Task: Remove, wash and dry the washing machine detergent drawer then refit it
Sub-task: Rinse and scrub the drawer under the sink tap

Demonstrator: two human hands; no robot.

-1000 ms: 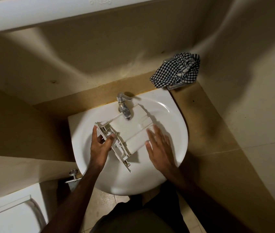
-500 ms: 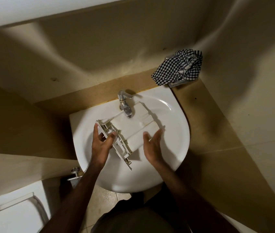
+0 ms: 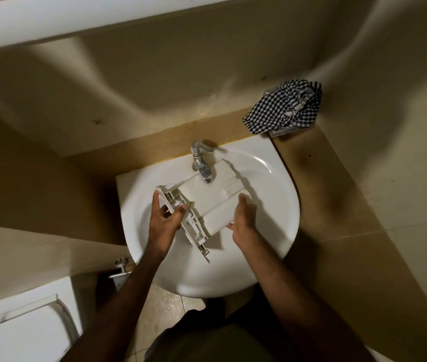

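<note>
The white plastic detergent drawer [image 3: 212, 202] lies underside-up over the round white ceramic basin [image 3: 280, 205], its far end beneath the chrome tap [image 3: 202, 163]. The left hand [image 3: 164, 220] grips the drawer's ribbed front panel at nine o'clock; the right hand [image 3: 243, 218] curls round its edge at four o'clock. A black-and-white checked cloth [image 3: 285, 107] sits at two o'clock.

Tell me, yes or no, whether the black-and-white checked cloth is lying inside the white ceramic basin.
No: the black-and-white checked cloth sits on the corner ledge beyond the white ceramic basin.
</note>
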